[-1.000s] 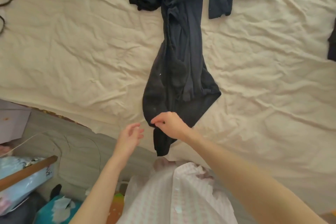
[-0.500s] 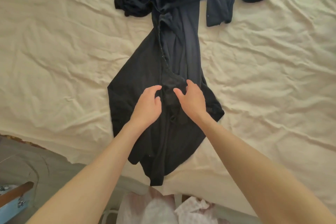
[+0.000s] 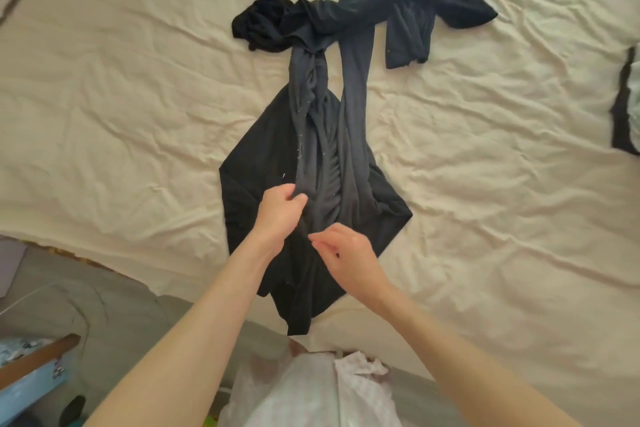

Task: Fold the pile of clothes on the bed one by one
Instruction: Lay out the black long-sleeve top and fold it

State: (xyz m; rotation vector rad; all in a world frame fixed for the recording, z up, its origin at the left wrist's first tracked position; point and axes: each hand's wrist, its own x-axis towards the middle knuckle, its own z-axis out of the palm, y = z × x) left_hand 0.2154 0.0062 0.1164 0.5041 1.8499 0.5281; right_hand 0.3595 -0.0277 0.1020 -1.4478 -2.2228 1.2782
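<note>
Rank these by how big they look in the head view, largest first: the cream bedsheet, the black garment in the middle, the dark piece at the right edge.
1. Cream bedsheet, filling most of the view.
2. Black garment, stretched down the middle.
3. Dark piece at the right edge; it is cut off by the frame, so its full size cannot be judged.

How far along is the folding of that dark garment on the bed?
Barely begun. Nothing looks folded: the dark garment lies twisted on the cream sheet, its far end bunched. In hand: the left hand pinches a gathered strip while the right hand hovers open. Left: untangling, flattening, folding; another dark item waits at the right edge.
</note>
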